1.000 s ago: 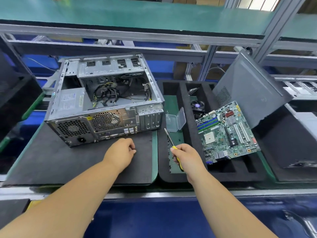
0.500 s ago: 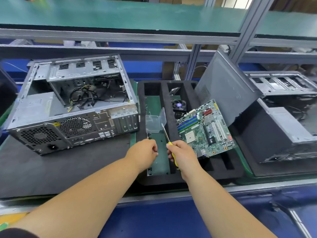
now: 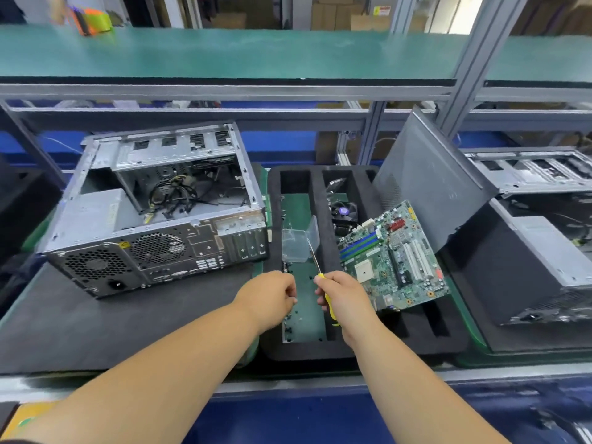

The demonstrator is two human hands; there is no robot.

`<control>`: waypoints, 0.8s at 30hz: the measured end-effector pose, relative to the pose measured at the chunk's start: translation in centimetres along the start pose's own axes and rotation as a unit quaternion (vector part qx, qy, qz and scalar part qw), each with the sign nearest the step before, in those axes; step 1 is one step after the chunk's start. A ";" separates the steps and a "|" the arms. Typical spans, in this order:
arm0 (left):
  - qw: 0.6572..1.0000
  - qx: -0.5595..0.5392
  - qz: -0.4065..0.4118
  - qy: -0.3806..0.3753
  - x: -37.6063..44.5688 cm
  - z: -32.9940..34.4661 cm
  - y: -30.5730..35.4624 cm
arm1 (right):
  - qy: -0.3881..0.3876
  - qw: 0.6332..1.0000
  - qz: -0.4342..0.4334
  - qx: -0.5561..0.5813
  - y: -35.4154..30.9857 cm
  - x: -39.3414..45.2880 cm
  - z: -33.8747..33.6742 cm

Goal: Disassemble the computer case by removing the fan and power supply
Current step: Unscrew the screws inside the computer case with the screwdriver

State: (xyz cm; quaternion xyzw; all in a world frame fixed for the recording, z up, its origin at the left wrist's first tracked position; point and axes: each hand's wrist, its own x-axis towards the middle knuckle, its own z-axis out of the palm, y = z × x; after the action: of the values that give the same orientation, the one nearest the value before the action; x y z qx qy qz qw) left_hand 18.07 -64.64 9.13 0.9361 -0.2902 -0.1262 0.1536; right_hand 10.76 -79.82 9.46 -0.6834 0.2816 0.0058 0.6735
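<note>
The head view looks down on a grey steel computer case lying open on a dark mat at the left of the tabletop, its perforated rear panel facing the person. The silver boxed power supply sits in the case's near-left corner, and the round black fan grille shows just right of it on the rear panel; both look still mounted. The right hand grips a yellow-handled screwdriver, shaft pointing up and away. The left hand hovers with curled fingers over the green-floored slot of the black foam parts tray, where small dark screws lie; whether it pinches a screw I cannot tell.

The step in hand appears to be parking a loose screw in that slot. It pays to release low over the green floor, clear of the clear plastic lidded box and the green motherboard propped in the neighbouring slot. Next, the driver should go to the rear-panel screws around the power supply, held square to each head, with the left hand steadying the case. The tangled black cables inside likely need freeing first.
</note>
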 end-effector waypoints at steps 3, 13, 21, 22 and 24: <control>0.999 0.012 0.012 0.036 -1.2 -2.7 -1.5 | -0.027 1.000 -0.002 -0.002 -1.2 -0.2 2.6; 0.989 0.011 0.058 0.133 -5.3 -9.0 -8.4 | -0.076 0.997 -0.026 -0.003 -4.3 -2.2 12.0; 0.977 -0.013 0.111 0.181 -8.6 -13.2 -16.0 | -0.038 0.999 -0.005 -0.026 -3.7 -4.3 20.2; 0.976 -0.015 0.113 0.185 -8.8 -13.8 -16.9 | -0.034 0.999 -0.005 -0.028 -3.6 -4.6 21.1; 0.974 -0.021 0.116 0.196 -9.2 -14.9 -18.6 | -0.028 0.999 -0.006 -0.027 -3.4 -4.9 22.7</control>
State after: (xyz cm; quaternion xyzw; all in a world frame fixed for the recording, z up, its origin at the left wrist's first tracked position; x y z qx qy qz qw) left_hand 24.93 -41.56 17.47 0.8993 -0.3581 0.0724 0.2404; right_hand 16.39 -57.27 12.40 -0.7025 0.2584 0.0288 0.6625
